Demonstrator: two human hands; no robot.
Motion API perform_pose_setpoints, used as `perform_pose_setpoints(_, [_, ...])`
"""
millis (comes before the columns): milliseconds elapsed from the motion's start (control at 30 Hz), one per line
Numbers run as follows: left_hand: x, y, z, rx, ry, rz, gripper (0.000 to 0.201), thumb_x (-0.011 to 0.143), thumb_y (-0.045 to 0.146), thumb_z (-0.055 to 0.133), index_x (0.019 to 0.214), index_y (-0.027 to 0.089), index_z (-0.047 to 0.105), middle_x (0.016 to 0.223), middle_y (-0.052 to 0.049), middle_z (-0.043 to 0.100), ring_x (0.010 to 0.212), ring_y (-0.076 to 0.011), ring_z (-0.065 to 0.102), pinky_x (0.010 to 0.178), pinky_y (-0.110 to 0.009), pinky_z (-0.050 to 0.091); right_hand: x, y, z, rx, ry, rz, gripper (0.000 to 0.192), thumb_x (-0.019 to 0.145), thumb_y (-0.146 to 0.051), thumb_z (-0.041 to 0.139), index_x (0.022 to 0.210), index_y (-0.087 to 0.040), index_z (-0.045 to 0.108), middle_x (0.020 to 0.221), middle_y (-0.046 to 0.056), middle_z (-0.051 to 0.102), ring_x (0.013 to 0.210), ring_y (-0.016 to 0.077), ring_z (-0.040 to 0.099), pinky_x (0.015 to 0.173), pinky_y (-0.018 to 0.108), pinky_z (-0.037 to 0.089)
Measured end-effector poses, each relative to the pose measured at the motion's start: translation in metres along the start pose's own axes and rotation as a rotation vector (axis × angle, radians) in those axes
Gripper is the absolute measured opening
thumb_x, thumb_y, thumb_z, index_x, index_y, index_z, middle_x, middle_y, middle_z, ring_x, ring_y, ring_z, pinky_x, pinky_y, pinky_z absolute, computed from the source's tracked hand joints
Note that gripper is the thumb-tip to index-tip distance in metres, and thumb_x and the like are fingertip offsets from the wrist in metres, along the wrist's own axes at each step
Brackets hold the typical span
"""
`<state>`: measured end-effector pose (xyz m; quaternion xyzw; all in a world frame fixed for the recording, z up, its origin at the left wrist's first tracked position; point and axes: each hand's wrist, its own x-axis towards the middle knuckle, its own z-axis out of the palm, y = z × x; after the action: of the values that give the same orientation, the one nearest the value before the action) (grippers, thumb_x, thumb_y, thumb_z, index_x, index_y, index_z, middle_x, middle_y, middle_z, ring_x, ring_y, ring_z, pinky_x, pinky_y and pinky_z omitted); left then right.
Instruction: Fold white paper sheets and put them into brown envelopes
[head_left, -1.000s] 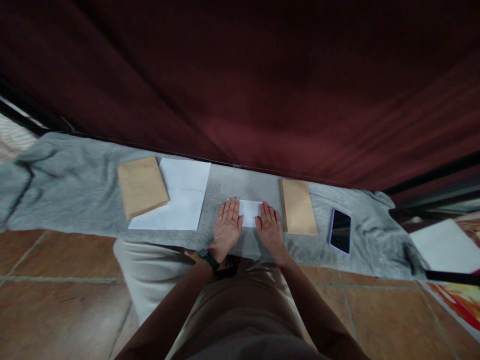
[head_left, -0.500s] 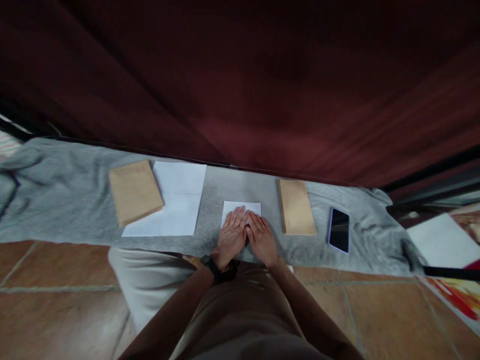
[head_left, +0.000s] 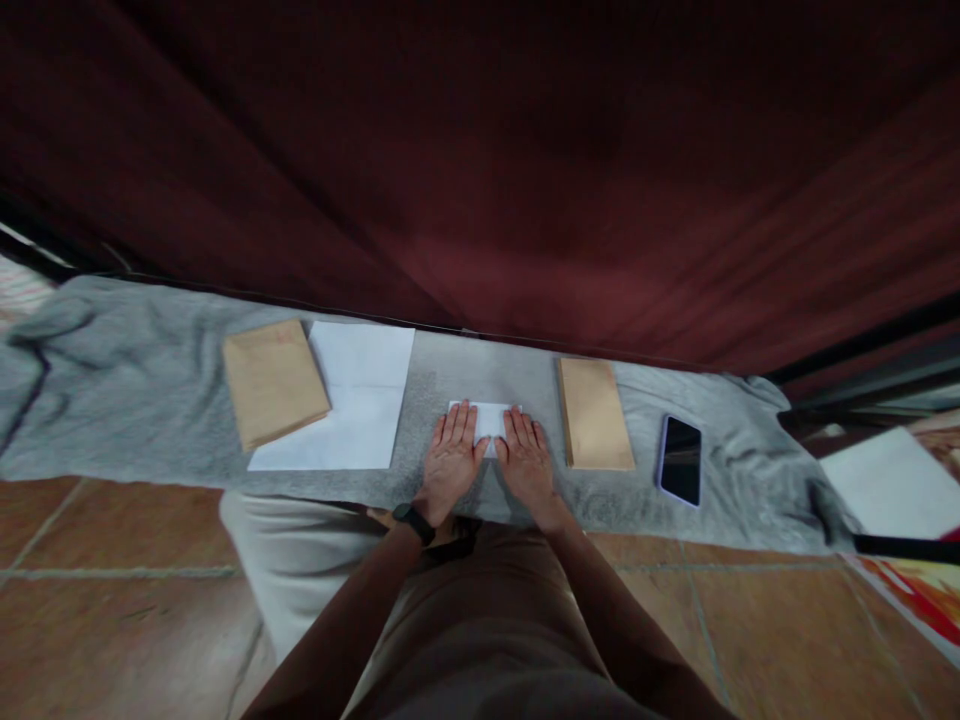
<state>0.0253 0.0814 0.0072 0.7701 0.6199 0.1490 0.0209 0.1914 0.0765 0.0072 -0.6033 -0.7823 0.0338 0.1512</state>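
Note:
A small folded white sheet of paper [head_left: 491, 420] lies on the grey cloth in front of me. My left hand [head_left: 451, 455] rests flat on its left part, fingers stretched out and pointing away from me. On the right part lies my right hand [head_left: 525, 460], also flat with straight fingers. Both thumbs point inward near the paper's lower edge, with a small gap between them. The middle of the paper shows between the hands, while its sides are covered by my fingers.
Left of my hands, a stack of brown envelopes [head_left: 274, 385] overlaps larger white sheets [head_left: 364, 400]. To the right are another brown envelope stack [head_left: 598, 415] and a phone [head_left: 681, 460]. The grey cloth [head_left: 150, 390] covers the narrow surface, and a dark red curtain [head_left: 480, 200] hangs behind it.
My hands have slid apart from the paper's middle, the left one leftward and the right one slightly rightward. More of the paper's middle now shows.

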Motion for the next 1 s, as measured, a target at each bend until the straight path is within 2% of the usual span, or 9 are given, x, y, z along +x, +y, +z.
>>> perform_pose_setpoints(233, [0.002,0.000,-0.005,0.023,-0.047,0.017,0.065,0.105,0.046,0.039,0.160,0.012,0.039,0.168,-0.015,0.033,0.158,-0.0328,0.026,0.128,-0.054,0.024,0.010,-0.005,-0.001,0.030,0.025,0.052,0.050,0.108,-0.025,0.038,0.154,-0.009,0.049,0.161,0.019,0.044,0.151,0.0317,0.040,0.124,0.059,0.028])
perform_pose_setpoints(300, [0.003,-0.002,-0.006,0.037,-0.067,0.026,0.063,0.105,0.043,0.040,0.160,0.013,0.040,0.168,-0.014,0.033,0.158,-0.0330,0.025,0.128,-0.054,0.024,0.018,-0.013,0.000,0.066,0.033,0.050,0.048,0.108,-0.024,0.036,0.150,-0.009,0.054,0.158,0.018,0.049,0.149,0.0302,0.043,0.126,0.056,0.028])
perform_pose_setpoints(367, [0.004,-0.004,-0.007,0.050,-0.093,0.050,0.060,0.105,0.037,0.039,0.160,0.014,0.040,0.168,-0.013,0.033,0.158,-0.0323,0.025,0.128,-0.054,0.024,0.024,-0.023,0.004,0.124,0.030,-0.022,0.047,0.109,-0.025,0.035,0.148,-0.010,0.056,0.158,0.016,0.051,0.148,0.0261,0.045,0.125,0.048,0.032])
perform_pose_setpoints(467, [0.006,-0.007,-0.008,0.063,-0.118,0.074,0.056,0.104,0.028,0.036,0.159,0.017,0.042,0.168,-0.010,0.034,0.158,-0.0303,0.027,0.129,-0.052,0.024,0.024,-0.031,0.012,0.154,0.034,-0.091,0.048,0.109,-0.028,0.037,0.152,-0.011,0.052,0.160,0.015,0.048,0.151,0.0251,0.042,0.125,0.046,0.033])
perform_pose_setpoints(633, [0.006,-0.013,-0.009,0.052,-0.074,0.047,0.056,0.107,0.032,0.032,0.160,0.015,0.041,0.167,-0.010,0.036,0.158,-0.0279,0.028,0.129,-0.050,0.024,0.015,-0.016,0.016,0.074,0.048,-0.059,0.052,0.109,-0.031,0.042,0.158,-0.013,0.043,0.164,0.017,0.040,0.155,0.0295,0.035,0.125,0.053,0.031])
perform_pose_setpoints(833, [0.005,-0.029,-0.007,0.020,-0.019,-0.011,0.058,0.107,0.035,0.029,0.161,0.012,0.038,0.165,-0.012,0.039,0.156,-0.0286,0.032,0.128,-0.051,0.026,0.007,0.006,0.012,0.000,0.096,-0.012,0.056,0.109,-0.034,0.042,0.158,-0.006,0.041,0.163,0.019,0.041,0.152,0.0315,0.040,0.124,0.054,0.030])
perform_pose_setpoints(900, [0.005,-0.024,-0.006,0.016,0.022,-0.046,0.059,0.107,0.036,0.029,0.160,0.010,0.038,0.165,-0.015,0.038,0.157,-0.0310,0.030,0.128,-0.054,0.026,0.004,0.009,0.012,-0.016,0.114,-0.009,0.058,0.110,-0.036,0.041,0.158,-0.004,0.040,0.163,0.020,0.041,0.151,0.0318,0.040,0.125,0.053,0.029])
perform_pose_setpoints(1000, [0.006,-0.001,-0.004,-0.016,0.052,-0.022,0.060,0.107,0.035,0.030,0.161,0.009,0.035,0.167,-0.015,0.034,0.159,-0.0295,0.025,0.128,-0.053,0.026,0.000,0.012,0.013,-0.025,0.120,-0.004,0.057,0.110,-0.036,0.040,0.158,-0.005,0.040,0.163,0.019,0.040,0.152,0.0308,0.039,0.126,0.052,0.028])
